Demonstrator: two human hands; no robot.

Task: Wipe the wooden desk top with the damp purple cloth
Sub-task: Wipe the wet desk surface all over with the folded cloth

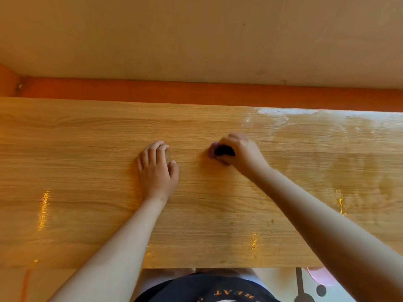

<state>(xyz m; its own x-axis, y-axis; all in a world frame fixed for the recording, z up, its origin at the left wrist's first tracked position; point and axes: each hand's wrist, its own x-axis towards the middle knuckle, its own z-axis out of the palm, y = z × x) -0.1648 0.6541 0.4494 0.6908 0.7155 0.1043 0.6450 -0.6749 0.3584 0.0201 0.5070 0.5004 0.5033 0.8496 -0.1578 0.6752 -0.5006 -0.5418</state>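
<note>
The wooden desk top [87,149] fills the middle of the head view, with a wet sheen at its far right. My right hand [239,152] is curled round a bunched purple cloth [214,150] and holds it down on the desk near the centre; only a small purple edge and a dark fold show past the fingers. My left hand [158,168] rests palm down on the wood to the left of the cloth, fingers loosely bent, with nothing in it.
An orange rail [196,90] runs along the desk's far edge below a beige wall [196,29]. A pink object [320,276] and a dark chair base [302,286] show below the near edge at right. My torso is at the near edge.
</note>
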